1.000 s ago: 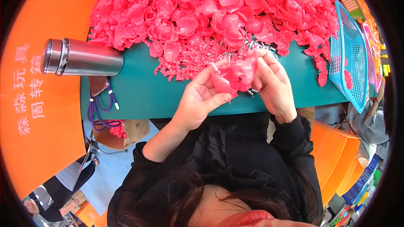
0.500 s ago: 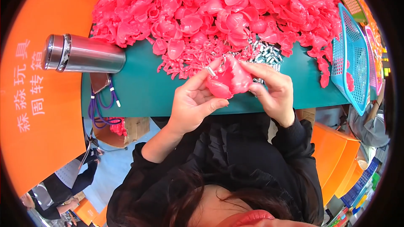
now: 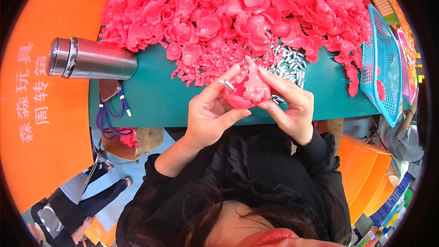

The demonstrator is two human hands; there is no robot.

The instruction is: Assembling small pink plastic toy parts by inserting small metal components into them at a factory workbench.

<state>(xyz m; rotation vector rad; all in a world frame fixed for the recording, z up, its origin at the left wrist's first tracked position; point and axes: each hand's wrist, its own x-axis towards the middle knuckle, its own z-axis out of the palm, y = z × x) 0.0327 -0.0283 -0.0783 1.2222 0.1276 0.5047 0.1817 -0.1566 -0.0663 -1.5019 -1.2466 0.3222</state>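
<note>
Above the table's near edge, both hands hold a glossy pink plastic shell, thin and hollow with a jagged edge. My left hand is closed on its left side, thumb at the lower rim. A small silver metal cylinder sticks out by the left index finger; whether it is pinched there or fixed to the shell is unclear. My right hand pinches the shell's right side between thumb and fingers. Just beyond lie small pink plastic pieces and loose silver cylinders, partly hidden by my right hand.
A large heap of pink shells covers the far side of the green table. At left lie a steel flask and a purple cord. A blue basket stands at right. Another person is at lower left.
The pink shell has turned in my fingers, showing more of its jagged opening. My right hand has shifted slightly left and its thumb lower on the shell. The person at lower left has moved.
</note>
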